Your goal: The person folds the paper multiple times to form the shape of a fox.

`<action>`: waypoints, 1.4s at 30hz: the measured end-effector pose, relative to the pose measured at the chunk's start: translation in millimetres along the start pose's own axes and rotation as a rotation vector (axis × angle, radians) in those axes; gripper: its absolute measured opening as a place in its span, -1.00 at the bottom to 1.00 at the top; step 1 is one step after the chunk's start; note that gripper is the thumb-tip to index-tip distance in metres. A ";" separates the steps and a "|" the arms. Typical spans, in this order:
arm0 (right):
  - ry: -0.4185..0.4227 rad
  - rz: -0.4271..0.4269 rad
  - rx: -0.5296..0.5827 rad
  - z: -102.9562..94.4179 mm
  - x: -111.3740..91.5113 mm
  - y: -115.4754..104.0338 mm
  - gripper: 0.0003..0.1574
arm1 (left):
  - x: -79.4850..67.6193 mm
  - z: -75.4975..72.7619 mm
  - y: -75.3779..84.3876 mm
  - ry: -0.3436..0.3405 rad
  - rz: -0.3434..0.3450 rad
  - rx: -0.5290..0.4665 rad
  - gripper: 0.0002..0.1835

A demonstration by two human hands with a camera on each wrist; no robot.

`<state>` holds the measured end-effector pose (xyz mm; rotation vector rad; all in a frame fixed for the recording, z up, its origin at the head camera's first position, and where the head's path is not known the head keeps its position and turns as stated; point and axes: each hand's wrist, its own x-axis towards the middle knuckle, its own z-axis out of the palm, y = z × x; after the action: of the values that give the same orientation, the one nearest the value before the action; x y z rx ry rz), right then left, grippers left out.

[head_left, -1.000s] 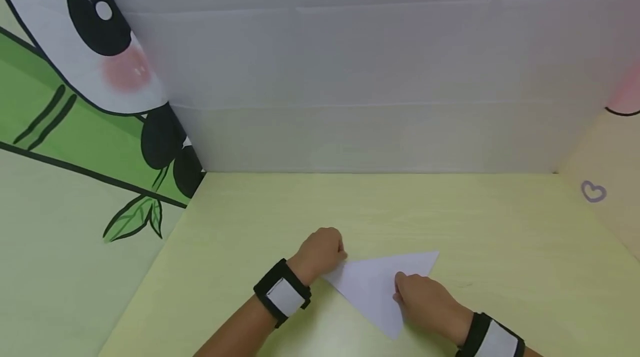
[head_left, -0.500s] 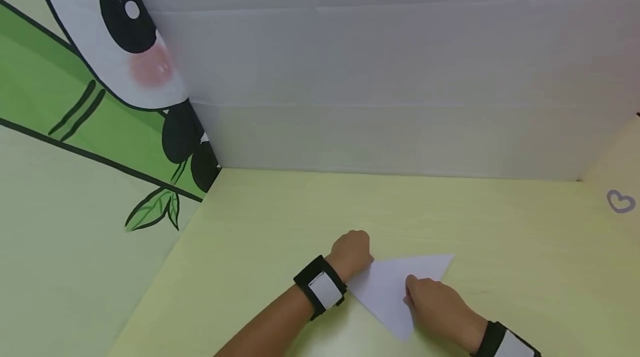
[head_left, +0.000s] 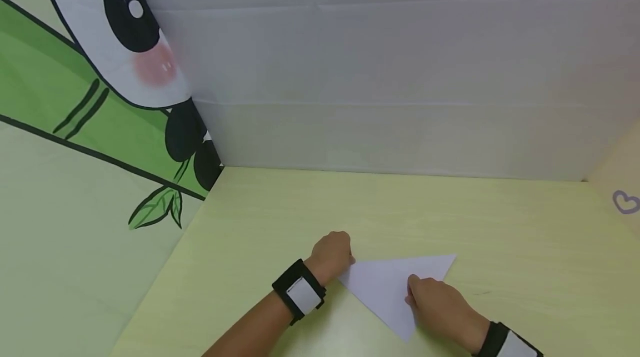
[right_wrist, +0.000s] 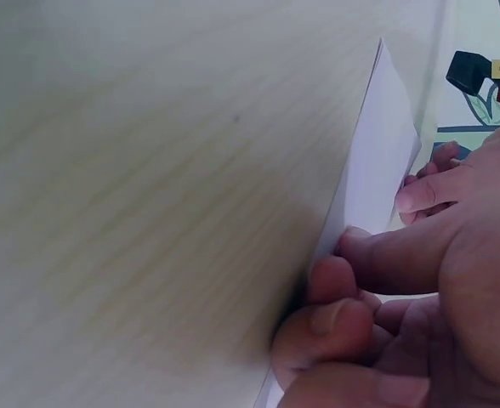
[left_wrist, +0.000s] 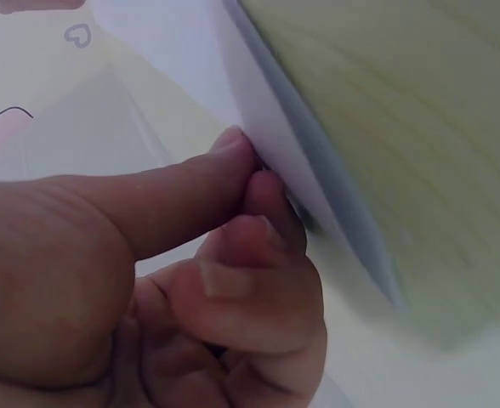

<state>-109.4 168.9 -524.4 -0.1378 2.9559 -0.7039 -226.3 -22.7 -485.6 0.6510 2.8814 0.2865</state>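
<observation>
A folded sheet of white paper (head_left: 382, 285), roughly triangular in the head view, lies over the tabletop between both hands. At its far left edge the left hand (head_left: 332, 257) pinches the paper; the left wrist view shows the thumb and curled fingers (left_wrist: 224, 178) meeting at the paper's edge, with two layers slightly apart. My right hand (head_left: 442, 307) grips the right edge between thumb and curled fingers. In the right wrist view the paper (right_wrist: 373, 161) stands edge-on, and the left hand (right_wrist: 441, 187) shows beyond it.
A pale yellow wooden table (head_left: 280, 207) spreads beneath the hands. Behind it rises a light grey wall panel (head_left: 380, 68). The left wall (head_left: 70, 207) bears a painted panda and bamboo, while the right wall carries a drawn heart (head_left: 626, 202). Both wrists wear black straps (head_left: 300, 292).
The head view has shifted, so the whole scene sits further right than a second ago. Over the last half second the left hand has moved slightly left along the paper's edge; the right hand stays put.
</observation>
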 end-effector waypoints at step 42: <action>0.010 0.004 0.008 0.3 2.5 0.3 -0.74 | -45.4 8.7 56.9 -0.064 0.302 0.309 -0.30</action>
<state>-111.9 168.7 -525.0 -0.1278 2.9619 -0.7179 -160.9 9.0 -475.5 1.1284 2.7826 -0.1452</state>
